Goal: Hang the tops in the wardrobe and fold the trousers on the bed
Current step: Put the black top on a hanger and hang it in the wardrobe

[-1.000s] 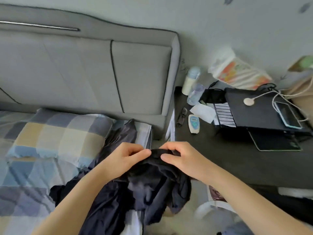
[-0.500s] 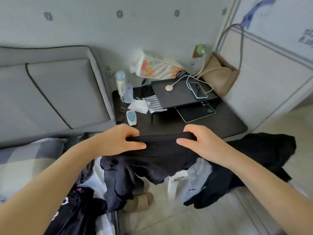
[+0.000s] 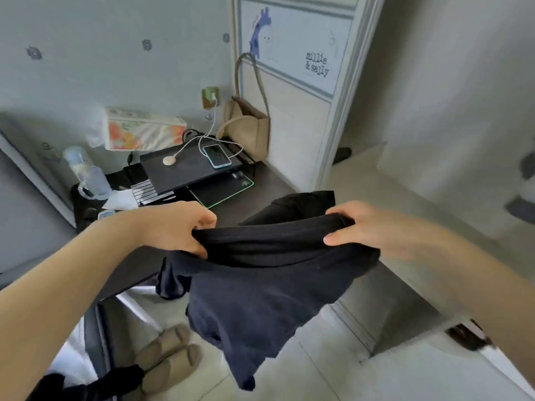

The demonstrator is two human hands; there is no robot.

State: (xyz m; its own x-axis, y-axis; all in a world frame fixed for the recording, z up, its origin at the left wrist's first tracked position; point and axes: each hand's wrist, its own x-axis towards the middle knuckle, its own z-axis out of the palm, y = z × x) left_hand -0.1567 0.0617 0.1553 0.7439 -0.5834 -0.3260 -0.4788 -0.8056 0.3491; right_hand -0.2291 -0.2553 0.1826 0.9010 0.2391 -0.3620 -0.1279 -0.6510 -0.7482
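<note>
A dark navy garment [image 3: 254,290] hangs in the air in front of me, stretched out by its top edge. My left hand [image 3: 179,227] grips the left end of that edge, and my right hand [image 3: 364,227] grips the right end. The cloth droops below them over the floor. More black clothing [image 3: 86,386] lies at the bottom left corner. The bed and the wardrobe are out of view.
A dark bedside table [image 3: 260,192] holds a black stand, a phone [image 3: 216,155] on a charger cable, a green-edged mouse pad, bottles and a tissue pack. A beige bag [image 3: 249,128] hangs by a white door panel. Beige slippers [image 3: 170,357] sit on the tiled floor.
I have turned right, away from the bed and headboard towards the door. Both hands lifted the dark garment off the pile and spread it wider apart.
</note>
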